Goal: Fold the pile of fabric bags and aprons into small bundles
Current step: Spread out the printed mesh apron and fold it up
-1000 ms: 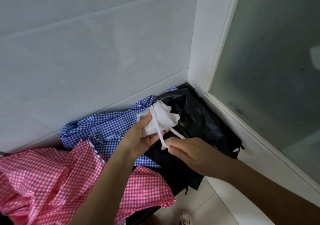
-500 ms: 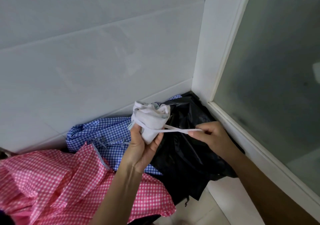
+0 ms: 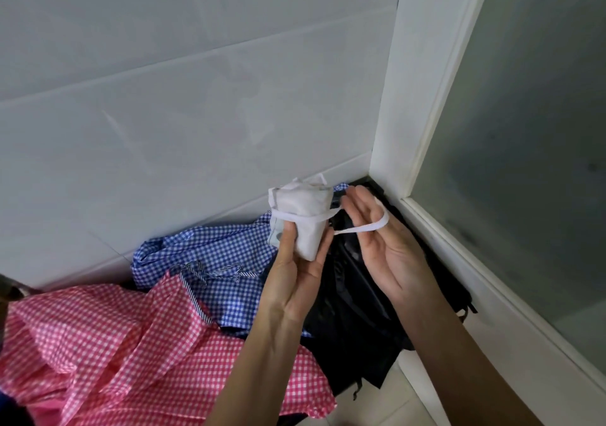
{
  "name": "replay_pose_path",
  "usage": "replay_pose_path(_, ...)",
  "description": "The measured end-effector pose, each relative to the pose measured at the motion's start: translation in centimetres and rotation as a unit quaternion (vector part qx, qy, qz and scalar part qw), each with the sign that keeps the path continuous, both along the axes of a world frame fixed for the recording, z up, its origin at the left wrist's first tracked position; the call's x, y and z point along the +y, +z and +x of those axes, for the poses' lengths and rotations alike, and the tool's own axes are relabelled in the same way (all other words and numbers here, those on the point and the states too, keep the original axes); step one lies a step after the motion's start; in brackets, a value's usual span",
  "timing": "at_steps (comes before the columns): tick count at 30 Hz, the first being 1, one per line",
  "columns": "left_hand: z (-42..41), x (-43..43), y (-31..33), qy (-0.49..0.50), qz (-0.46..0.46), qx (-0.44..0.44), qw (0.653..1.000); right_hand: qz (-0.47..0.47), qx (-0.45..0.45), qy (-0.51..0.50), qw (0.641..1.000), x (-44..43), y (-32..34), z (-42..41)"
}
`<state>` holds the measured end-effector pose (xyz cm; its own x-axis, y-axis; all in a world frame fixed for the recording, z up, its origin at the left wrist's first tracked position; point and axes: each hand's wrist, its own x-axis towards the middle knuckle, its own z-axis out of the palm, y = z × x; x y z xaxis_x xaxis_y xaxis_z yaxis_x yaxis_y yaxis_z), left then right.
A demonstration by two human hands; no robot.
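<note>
My left hand (image 3: 295,281) holds up a small white fabric bundle (image 3: 301,209), gripping its lower end between thumb and fingers. A thin white strap (image 3: 360,227) goes once round the bundle and runs right, looped over the straight fingers of my right hand (image 3: 387,255), which is turned palm up beside the bundle. Below lies the pile: a blue checked fabric (image 3: 210,252), a pink checked fabric (image 3: 114,337) and a black fabric (image 3: 354,311) in the corner.
The pile lies on a tiled floor (image 3: 377,402) against a white tiled wall (image 3: 196,114). A white door frame (image 3: 390,130) with frosted glass (image 3: 541,163) closes the right side.
My right hand has brought the strap round the bundle and turned palm up, the pinch giving way to a loop over its fingers. My left hand has lifted the bundle slightly.
</note>
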<state>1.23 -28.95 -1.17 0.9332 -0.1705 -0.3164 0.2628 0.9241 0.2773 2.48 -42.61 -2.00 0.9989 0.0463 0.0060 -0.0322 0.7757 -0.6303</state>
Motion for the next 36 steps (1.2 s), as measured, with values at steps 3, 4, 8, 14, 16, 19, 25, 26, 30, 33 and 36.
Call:
replay_pose_path(3, 0.0, 0.1, -0.8, -0.044, 0.024, -0.045, 0.998, -0.101, -0.052, 0.038, 0.993, -0.5, 0.4, -0.2)
replay_pose_path(4, 0.0, 0.2, -0.9, -0.054, 0.051, -0.055, 0.996, -0.152, -0.075, 0.052, 0.984, -0.7, 0.7, -0.4)
replay_pose_path(8, 0.0, 0.8, -0.5, -0.069, 0.264, -0.078, 0.959, -0.286, -0.088, 0.073, 0.951, -1.6, 1.5, -0.9)
replay_pose_path(14, -0.1, 0.7, -0.1, -0.127, 0.395, -0.223, 0.882, -0.368, -0.076, 0.017, 0.927, -1.3, 1.9, -1.1)
replay_pose_path(16, 0.0, 1.0, -0.2, -0.138, 0.413, -0.261, 0.862, -0.372, -0.069, -0.009, 0.926, -1.3, 1.9, -1.3)
replay_pose_path(19, 0.4, 1.6, -0.3, -0.147, 0.457, -0.275, 0.833, -0.35, -0.066, -0.041, 0.934, -1.2, 1.9, -1.6)
replay_pose_path(25, 1.2, 2.5, -0.1, -0.234, 0.5, -0.297, 0.779, -0.407, -0.057, -0.052, 0.91, -1.3, 0.6, -2.1)
replay_pose_path(26, 1.4, 2.7, -0.2, -0.251, 0.511, -0.297, 0.767, -0.421, -0.059, -0.042, 0.904, -1.4, 0.5, -2.2)
replay_pose_path(30, 2.5, 3.6, 0.1, -0.287, 0.559, -0.292, 0.721, -0.464, -0.077, -0.008, 0.882, -1.4, 0.4, -2.4)
replay_pose_path(33, 3.2, 3.9, 0.9, -0.291, 0.596, -0.309, 0.681, -0.486, -0.092, -0.004, 0.869, -1.2, 0.8, -2.5)
replay_pose_path(36, 3.5, 3.9, 1.6, -0.294, 0.631, -0.338, 0.633, -0.473, -0.102, 0.005, 0.875, -1.1, 1.4, -2.8)
